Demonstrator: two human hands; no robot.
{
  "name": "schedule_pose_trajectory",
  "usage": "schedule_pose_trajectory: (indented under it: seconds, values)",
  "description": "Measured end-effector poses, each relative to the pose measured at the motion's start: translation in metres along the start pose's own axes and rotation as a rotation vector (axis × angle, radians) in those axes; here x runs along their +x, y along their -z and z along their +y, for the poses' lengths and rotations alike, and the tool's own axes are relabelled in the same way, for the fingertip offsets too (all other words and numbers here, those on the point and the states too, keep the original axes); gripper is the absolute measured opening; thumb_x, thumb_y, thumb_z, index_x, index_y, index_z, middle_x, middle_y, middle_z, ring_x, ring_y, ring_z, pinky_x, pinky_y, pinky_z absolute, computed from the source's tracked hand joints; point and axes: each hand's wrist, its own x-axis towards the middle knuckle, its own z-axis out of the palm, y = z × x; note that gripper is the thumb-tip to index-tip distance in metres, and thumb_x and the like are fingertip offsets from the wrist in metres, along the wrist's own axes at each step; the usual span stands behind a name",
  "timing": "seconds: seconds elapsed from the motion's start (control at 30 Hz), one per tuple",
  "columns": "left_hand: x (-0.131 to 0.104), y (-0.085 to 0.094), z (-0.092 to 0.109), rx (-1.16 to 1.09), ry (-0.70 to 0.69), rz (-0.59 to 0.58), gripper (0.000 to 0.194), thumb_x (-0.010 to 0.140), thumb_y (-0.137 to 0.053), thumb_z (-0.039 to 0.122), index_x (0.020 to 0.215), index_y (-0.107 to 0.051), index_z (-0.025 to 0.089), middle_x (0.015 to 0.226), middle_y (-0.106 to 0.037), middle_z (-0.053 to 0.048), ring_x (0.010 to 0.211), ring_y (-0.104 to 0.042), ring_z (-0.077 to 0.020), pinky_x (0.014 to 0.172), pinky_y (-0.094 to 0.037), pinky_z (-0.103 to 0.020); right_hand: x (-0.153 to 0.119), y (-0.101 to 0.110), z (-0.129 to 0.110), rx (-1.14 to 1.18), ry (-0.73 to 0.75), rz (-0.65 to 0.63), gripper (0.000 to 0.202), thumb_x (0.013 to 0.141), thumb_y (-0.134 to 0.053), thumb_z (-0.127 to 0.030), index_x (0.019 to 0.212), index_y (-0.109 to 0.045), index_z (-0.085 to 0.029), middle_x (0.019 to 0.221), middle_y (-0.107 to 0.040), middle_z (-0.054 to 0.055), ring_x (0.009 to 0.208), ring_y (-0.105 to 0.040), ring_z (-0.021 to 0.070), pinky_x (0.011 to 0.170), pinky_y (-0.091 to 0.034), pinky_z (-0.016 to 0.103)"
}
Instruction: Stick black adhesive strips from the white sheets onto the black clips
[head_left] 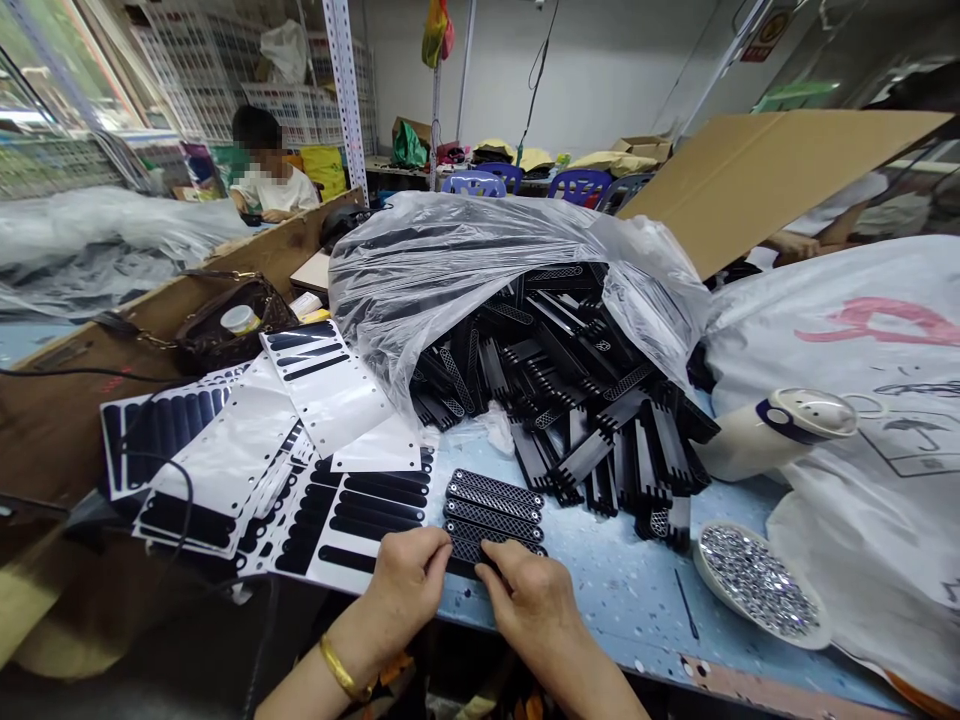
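Observation:
Near the table's front edge, several black slotted plastic pieces with a diamond-patterned face lie side by side. The nearest dark piece is between my hands. My left hand is closed at its left end, thumb against curled fingers. At its right end, my right hand pinches with thumb and forefinger. My fingers partly cover that piece. Left of my hands, white sheets carry rows of black rounded strips. Ahead, a clear plastic bag spills many similar black pieces onto the table.
A bowl of small shiny hardware and a thin black tool lie right on the blue table. A cream bottle leans against a white sack. A brown handbag sits left; a person sits behind.

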Motion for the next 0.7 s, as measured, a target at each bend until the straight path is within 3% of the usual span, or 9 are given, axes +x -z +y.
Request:
schedule_pose_trajectory:
  seconds: [0.2, 0.3, 0.4, 0.53, 0.63, 0.7]
  values:
    - [0.002, 0.0, 0.001, 0.143, -0.132, -0.013, 0.03, 0.09, -0.037, 0.011, 0.068, -0.055, 0.018, 0.057, -0.059, -0.004, 0.048, -0.055, -0.0151, 0.05, -0.035, -0.027, -0.002, 0.0, 0.003, -0.017, 0.002, -0.003, 0.021, 0.079, -0.06, -0.014, 0.094, -0.074, -0.017, 0.071, -0.075, 0.004, 0.059, -0.072, 0.0191, 0.053, -0.051, 0.024]
    - [0.001, 0.003, 0.002, 0.029, -0.023, -0.055, 0.023, 0.088, -0.041, 0.013, 0.07, -0.054, 0.019, 0.057, -0.056, 0.0, 0.049, -0.053, -0.0133, 0.05, -0.036, -0.024, -0.002, -0.002, 0.004, -0.005, 0.004, 0.007, 0.021, 0.079, -0.059, -0.014, 0.094, -0.074, -0.016, 0.072, -0.075, 0.004, 0.06, -0.073, 0.0202, 0.053, -0.051, 0.025]
    - [-0.003, 0.003, -0.001, -0.079, 0.143, -0.063, 0.006, 0.078, -0.055, 0.014, 0.081, -0.058, 0.018, 0.059, -0.053, 0.004, 0.046, -0.049, -0.0102, 0.048, -0.037, -0.02, 0.002, -0.003, 0.0, 0.04, 0.017, 0.035, 0.021, 0.083, -0.054, -0.013, 0.091, -0.073, -0.015, 0.072, -0.075, 0.005, 0.06, -0.072, 0.0198, 0.053, -0.051, 0.025]
    - [-0.007, 0.0, -0.009, -0.089, 0.229, -0.065, 0.019, 0.069, -0.061, 0.014, 0.087, -0.06, 0.017, 0.06, -0.053, 0.006, 0.043, -0.048, -0.0087, 0.047, -0.04, -0.019, -0.001, 0.007, -0.002, 0.126, 0.058, 0.133, 0.024, 0.09, -0.047, -0.014, 0.091, -0.071, -0.014, 0.064, -0.069, 0.004, 0.052, -0.066, 0.0155, 0.051, -0.048, 0.024]
    - [-0.009, -0.002, -0.015, -0.109, 0.173, -0.029, 0.009, 0.073, -0.06, 0.018, 0.082, -0.061, 0.018, 0.058, -0.055, 0.006, 0.043, -0.051, -0.0093, 0.047, -0.042, -0.018, -0.026, 0.029, 0.021, 0.127, 0.007, 0.154, 0.021, 0.093, -0.051, -0.019, 0.089, -0.071, -0.016, 0.06, -0.065, 0.002, 0.051, -0.063, 0.0133, 0.051, -0.047, 0.022]
    - [-0.01, -0.003, -0.021, -0.126, 0.108, 0.0, 0.008, 0.075, -0.061, 0.022, 0.083, -0.062, 0.019, 0.055, -0.056, 0.006, 0.041, -0.051, -0.0094, 0.043, -0.041, -0.018, -0.055, 0.048, 0.049, 0.048, -0.158, 0.123, 0.024, 0.093, -0.053, -0.027, 0.079, -0.071, -0.019, 0.061, -0.065, 0.002, 0.053, -0.063, 0.0133, 0.052, -0.048, 0.022]
